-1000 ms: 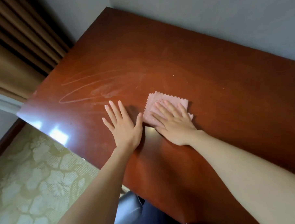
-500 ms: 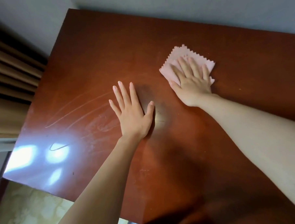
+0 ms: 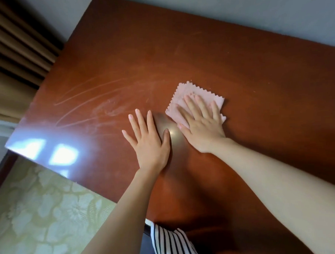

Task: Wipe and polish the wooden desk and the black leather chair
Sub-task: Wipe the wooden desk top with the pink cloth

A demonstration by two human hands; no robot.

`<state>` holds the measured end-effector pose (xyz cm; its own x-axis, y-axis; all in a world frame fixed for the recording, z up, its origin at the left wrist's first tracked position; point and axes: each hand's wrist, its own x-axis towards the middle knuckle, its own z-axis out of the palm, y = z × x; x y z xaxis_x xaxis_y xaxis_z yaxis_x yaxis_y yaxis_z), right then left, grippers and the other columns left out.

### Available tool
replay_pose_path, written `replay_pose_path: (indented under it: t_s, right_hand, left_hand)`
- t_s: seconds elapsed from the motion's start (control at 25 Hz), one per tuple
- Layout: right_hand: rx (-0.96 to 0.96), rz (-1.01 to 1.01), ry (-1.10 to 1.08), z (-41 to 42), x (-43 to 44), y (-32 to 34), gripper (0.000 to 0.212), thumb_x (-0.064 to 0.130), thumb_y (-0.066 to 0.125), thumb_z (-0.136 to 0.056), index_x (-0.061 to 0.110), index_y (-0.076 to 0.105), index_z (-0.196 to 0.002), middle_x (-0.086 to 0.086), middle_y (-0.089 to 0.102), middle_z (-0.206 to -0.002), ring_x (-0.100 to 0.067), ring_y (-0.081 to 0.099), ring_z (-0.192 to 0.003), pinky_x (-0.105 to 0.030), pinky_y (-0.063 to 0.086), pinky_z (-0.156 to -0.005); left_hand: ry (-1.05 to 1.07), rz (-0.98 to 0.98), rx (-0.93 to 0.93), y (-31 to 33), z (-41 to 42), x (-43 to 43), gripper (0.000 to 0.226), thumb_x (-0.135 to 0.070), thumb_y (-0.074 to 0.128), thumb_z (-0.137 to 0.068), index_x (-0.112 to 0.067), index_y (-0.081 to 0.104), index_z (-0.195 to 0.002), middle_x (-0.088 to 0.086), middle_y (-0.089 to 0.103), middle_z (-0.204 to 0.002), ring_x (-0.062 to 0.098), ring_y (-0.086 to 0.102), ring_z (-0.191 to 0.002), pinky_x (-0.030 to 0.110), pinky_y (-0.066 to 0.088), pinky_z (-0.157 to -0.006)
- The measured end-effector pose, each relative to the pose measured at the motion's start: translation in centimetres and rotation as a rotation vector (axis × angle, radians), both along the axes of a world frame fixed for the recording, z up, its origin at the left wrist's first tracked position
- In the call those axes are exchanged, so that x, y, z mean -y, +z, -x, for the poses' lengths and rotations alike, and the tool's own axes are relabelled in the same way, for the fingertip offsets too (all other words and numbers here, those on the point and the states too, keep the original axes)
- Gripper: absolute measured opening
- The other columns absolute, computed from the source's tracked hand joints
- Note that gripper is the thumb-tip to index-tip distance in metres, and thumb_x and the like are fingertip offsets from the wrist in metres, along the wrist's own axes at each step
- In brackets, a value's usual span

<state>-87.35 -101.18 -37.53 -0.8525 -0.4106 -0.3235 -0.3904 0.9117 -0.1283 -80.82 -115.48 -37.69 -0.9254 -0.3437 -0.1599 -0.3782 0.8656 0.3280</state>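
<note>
While the head view is looking down over the reddish wooden surface, the right hand is pressing flat on a pink cloth with zigzag edges, lying near the middle of the surface; its grip is spread, fingers straight and apart, clamping nothing. Just beside it, the left hand is resting palm down on the bare wood, its grip likewise splayed. Pale curved streaks are showing on the wood left of the hands, and bright glare is shining near the left edge. Brown curtains are hanging at upper left, a grey wall is running behind the surface, and patterned carpet is lying below.
</note>
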Motion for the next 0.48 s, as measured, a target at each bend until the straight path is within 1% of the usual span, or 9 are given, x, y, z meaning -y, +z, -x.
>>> replay_pose_path:
  t_s: [0.12, 0.24, 0.28, 0.36, 0.4, 0.44, 0.48]
  right_hand:
    - [0.011, -0.009, 0.12, -4.2, -0.9, 0.3, 0.056, 0.052, 0.004, -0.098, 0.036, -0.018, -0.147, 0.007, -0.032, -0.151, -0.022, -0.027, -0.143, -0.053, -0.01, -0.115]
    - [-0.002, 0.0, 0.233, -8.1, -1.0, -0.1, 0.062, 0.053, -0.01, -0.088, 0.036, -0.013, -0.148, 0.006, -0.03, -0.151, -0.023, -0.025, -0.144, -0.054, -0.012, -0.114]
    - [-0.012, 0.002, 0.25, -9.1, -0.8, -0.4, 0.064, 0.053, -0.008, -0.087, 0.037, -0.008, -0.149, 0.005, -0.025, -0.153, -0.023, -0.021, -0.145, -0.055, -0.01, -0.114]
    - [-0.028, 0.026, 0.234, -10.2, 0.2, -0.7, 0.062, 0.054, 0.003, -0.091, 0.038, 0.008, -0.151, 0.005, -0.011, -0.157, -0.024, -0.007, -0.148, -0.056, -0.003, -0.115]
    - [-0.028, 0.039, 0.231, -10.2, 0.7, -0.6, 0.061, 0.054, 0.006, -0.091, 0.038, 0.011, -0.15, 0.005, -0.006, -0.157, -0.024, -0.004, -0.148, -0.056, -0.001, -0.115]
    - [-0.015, 0.041, 0.248, -10.0, 1.5, -0.6, 0.061, 0.055, 0.004, -0.091, 0.039, 0.008, -0.15, 0.006, -0.007, -0.157, -0.023, -0.004, -0.148, -0.055, -0.002, -0.115]
    - [-0.011, 0.049, 0.266, -9.6, 2.7, -0.5, 0.062, 0.056, -0.002, -0.089, 0.04, 0.002, -0.149, 0.007, -0.013, -0.156, -0.022, -0.009, -0.147, -0.055, -0.005, -0.115]
  left_hand:
    - [0.068, 0.027, -0.007, 0.7, -3.3, 0.3, 0.065, -0.039, 0.039, -0.098, -0.018, 0.012, -0.153, 0.005, -0.011, -0.161, 0.023, -0.02, -0.146, 0.049, -0.019, -0.111]
    - [0.125, 0.003, -0.03, 1.2, -5.4, 1.1, 0.063, -0.036, 0.042, -0.098, -0.018, 0.017, -0.152, 0.004, -0.007, -0.161, 0.022, -0.017, -0.146, 0.051, -0.015, -0.114]
    - [0.141, -0.013, -0.034, 1.3, -5.9, 1.5, 0.061, -0.035, 0.043, -0.098, -0.018, 0.018, -0.152, 0.003, -0.006, -0.161, 0.022, -0.016, -0.147, 0.051, -0.013, -0.115]
    - [0.168, -0.036, -0.039, 1.4, -6.2, 3.0, 0.06, -0.033, 0.043, -0.098, -0.018, 0.02, -0.151, 0.003, -0.004, -0.162, 0.022, -0.015, -0.147, 0.052, -0.011, -0.116]
    - [0.173, -0.035, -0.045, 1.4, -6.1, 3.8, 0.06, -0.033, 0.043, -0.098, -0.018, 0.02, -0.151, 0.003, -0.004, -0.162, 0.022, -0.014, -0.147, 0.053, -0.011, -0.116]
    - [0.168, -0.032, -0.051, 1.5, -5.8, 4.9, 0.06, -0.033, 0.043, -0.098, -0.018, 0.02, -0.151, 0.003, -0.004, -0.162, 0.022, -0.014, -0.147, 0.053, -0.011, -0.116]
    - [0.149, -0.031, -0.055, 1.5, -5.1, 6.3, 0.06, -0.032, 0.043, -0.098, -0.018, 0.02, -0.151, 0.004, -0.003, -0.162, 0.022, -0.013, -0.147, 0.053, -0.011, -0.116]
